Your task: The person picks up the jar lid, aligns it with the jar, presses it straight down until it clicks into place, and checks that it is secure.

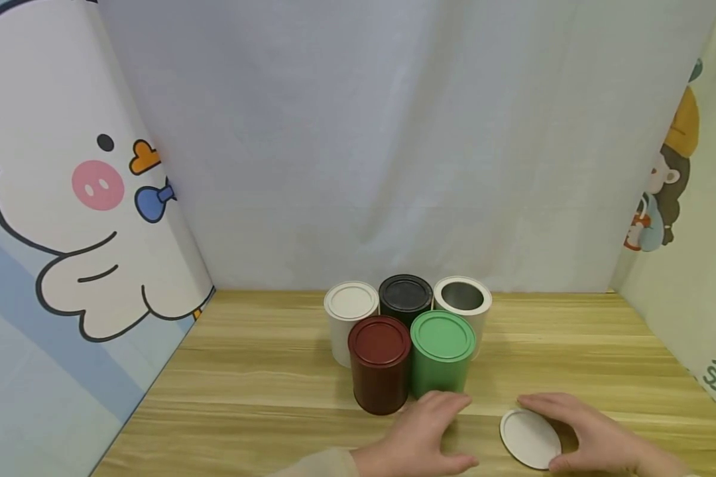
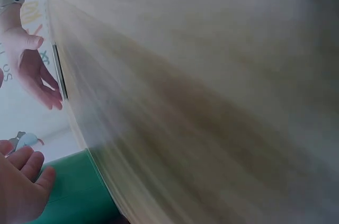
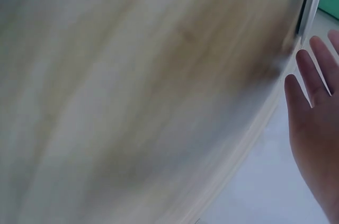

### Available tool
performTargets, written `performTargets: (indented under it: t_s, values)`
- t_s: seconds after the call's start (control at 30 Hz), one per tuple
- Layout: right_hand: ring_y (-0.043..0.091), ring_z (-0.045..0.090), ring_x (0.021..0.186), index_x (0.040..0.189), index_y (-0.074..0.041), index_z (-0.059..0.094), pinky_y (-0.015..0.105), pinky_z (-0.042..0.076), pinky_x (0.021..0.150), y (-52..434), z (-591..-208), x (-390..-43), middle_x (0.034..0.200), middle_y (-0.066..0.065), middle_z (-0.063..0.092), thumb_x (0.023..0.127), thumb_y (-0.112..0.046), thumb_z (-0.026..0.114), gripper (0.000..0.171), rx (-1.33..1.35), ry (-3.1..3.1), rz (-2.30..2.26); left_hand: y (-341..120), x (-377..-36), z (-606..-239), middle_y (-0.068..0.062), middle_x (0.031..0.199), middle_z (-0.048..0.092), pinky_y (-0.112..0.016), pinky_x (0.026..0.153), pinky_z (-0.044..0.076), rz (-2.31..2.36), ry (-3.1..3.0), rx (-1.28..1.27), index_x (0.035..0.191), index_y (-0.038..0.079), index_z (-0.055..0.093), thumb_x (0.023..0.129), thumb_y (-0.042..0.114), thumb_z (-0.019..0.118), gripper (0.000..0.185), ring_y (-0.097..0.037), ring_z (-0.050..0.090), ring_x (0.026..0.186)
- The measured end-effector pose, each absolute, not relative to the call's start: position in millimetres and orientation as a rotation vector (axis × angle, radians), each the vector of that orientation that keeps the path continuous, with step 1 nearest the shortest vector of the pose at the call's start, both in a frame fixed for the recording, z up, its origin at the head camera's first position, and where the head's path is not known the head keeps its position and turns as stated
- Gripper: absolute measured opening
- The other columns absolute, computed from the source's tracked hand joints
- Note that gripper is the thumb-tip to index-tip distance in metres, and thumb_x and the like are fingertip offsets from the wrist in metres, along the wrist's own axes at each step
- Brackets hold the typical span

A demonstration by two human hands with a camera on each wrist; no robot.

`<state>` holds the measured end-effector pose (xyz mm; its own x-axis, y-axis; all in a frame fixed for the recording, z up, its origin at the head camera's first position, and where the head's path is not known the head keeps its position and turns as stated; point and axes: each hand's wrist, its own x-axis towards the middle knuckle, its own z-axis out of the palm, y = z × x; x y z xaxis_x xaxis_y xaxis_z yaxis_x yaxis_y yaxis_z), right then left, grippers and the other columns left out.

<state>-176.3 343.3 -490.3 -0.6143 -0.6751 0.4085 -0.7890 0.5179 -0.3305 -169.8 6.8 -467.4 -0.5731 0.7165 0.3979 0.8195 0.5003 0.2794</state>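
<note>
A round white lid [image 1: 530, 440] lies at the front right of the table, with my right hand [image 1: 591, 437] spread around its right side. The right fingers and thumb reach the lid's edge, and in the right wrist view that hand [image 3: 318, 123] has straight fingers. My left hand [image 1: 414, 440] hovers in front of the green can [image 1: 441, 341], thumb and fingers apart and holding nothing. Left of the green can stands a dark red can [image 1: 380, 368]. Behind them are a lidded white can [image 1: 351, 305], a black can [image 1: 406, 295] and a lidless white can [image 1: 480, 324].
The wooden table [image 1: 250, 384] runs back to a grey curtain [image 1: 346, 146]. Printed cloth panels stand at the left [image 1: 30, 199] and right [image 1: 680, 298] sides. The cans stand close together in two rows near the middle.
</note>
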Motion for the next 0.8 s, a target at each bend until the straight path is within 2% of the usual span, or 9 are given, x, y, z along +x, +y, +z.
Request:
performTargets:
  t_s: [0.1, 0.4, 0.6, 0.8]
  values:
    - [0.007, 0.045, 0.125, 0.139, -0.008, 0.057, 0.019, 0.04, 0.093, 346, -492, -178, 0.135, 0.004, 0.057, 0.06, -0.047, 0.091, 0.095, 1.261, -2.532, 0.739, 10, -171, -470, -0.001, 0.136, 0.057, -0.02, 0.099, 0.042, -0.633, -2.523, -1.316, 0.14, 0.009, 0.052, 0.084, 0.047, 0.076, 0.073, -0.012, 0.051, 0.123]
    - [0.004, 0.046, 0.121, 0.135, -0.008, 0.061, 0.008, 0.03, 0.095, 348, -497, -180, 0.131, 0.001, 0.058, 0.06, -0.051, 0.09, 0.091, 1.269, -2.497, 0.688, 21, -173, -470, -0.001, 0.14, 0.054, -0.019, 0.103, 0.038, -0.55, -2.599, -1.384, 0.142, 0.008, 0.05, 0.085, 0.05, 0.073, 0.074, -0.012, 0.05, 0.126]
    - [0.007, 0.047, 0.12, 0.133, -0.005, 0.061, 0.006, 0.025, 0.099, 344, -500, -183, 0.128, 0.002, 0.059, 0.057, -0.044, 0.092, 0.091, 1.346, -2.414, 0.693, 24, -174, -474, 0.002, 0.141, 0.053, -0.019, 0.102, 0.039, -0.485, -2.668, -1.409, 0.143, 0.011, 0.051, 0.085, 0.053, 0.073, 0.075, -0.011, 0.048, 0.127]
    - [0.009, 0.049, 0.117, 0.133, -0.004, 0.061, 0.005, 0.026, 0.098, 336, -499, -182, 0.127, 0.002, 0.059, 0.059, -0.042, 0.093, 0.089, 1.36, -2.417, 0.673, 25, -174, -476, 0.005, 0.141, 0.053, -0.019, 0.099, 0.041, -0.474, -2.737, -1.394, 0.143, 0.013, 0.052, 0.083, 0.055, 0.074, 0.076, -0.009, 0.048, 0.126]
